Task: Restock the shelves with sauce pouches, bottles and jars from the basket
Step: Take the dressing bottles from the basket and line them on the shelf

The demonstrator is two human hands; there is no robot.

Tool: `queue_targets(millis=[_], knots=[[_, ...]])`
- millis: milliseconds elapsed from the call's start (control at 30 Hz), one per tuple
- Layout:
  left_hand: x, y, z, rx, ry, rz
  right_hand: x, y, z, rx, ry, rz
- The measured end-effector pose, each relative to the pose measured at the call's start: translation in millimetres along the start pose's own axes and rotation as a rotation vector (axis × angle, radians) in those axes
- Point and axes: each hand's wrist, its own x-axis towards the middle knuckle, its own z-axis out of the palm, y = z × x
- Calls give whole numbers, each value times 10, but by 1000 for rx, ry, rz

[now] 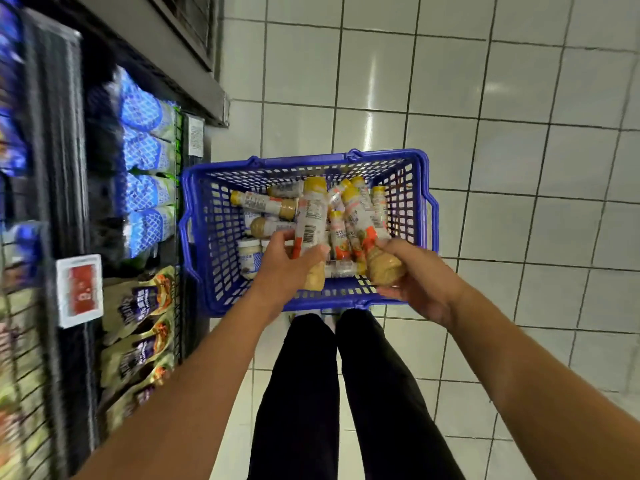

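A blue plastic basket (pixel 214 216) stands on the floor in front of me, holding several yellow-capped sauce bottles and a white-lidded jar (pixel 248 252). My left hand (pixel 284 268) grips one beige sauce bottle (pixel 311 220) around its lower body, cap pointing away from me. My right hand (pixel 419 282) grips a second sauce bottle (pixel 367 223) by its wide base, over the basket's near right corner. Both bottles are lifted above the others lying in the basket.
The shelves (pixel 59 168) run along my left. Blue-and-white pouches (pixel 145 150) fill the bottom tier, with gold and purple pouches (pixel 138 327) nearer me. A red price tag (pixel 80 289) hangs on the shelf edge. White tiled floor (pixel 519 133) spreads to the right. My legs stand behind the basket.
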Motion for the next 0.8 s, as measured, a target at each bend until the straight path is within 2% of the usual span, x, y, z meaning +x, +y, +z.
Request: queue_targets(millis=[100,333,433,533,700,800], knots=[[-539,251,14,-39,-22,42,-566,156,104,188,-153,-49],[-1766,864,105,-74,-92,114,-1823,180,349,213,-276,-256],[-2226,1173,104,-249,-110,144,-2328,36,464,211,-357,-336],[-2648,1463,53,-416,-170,180,-2793,-146,618,151,-339,-445],[-3258,1839,-105,-451,-178,276,-3488,-412,817,79,-345,-562],[-3597,1968,-191,-445,-196,398,-3822,-519,910,78,-404,-615]])
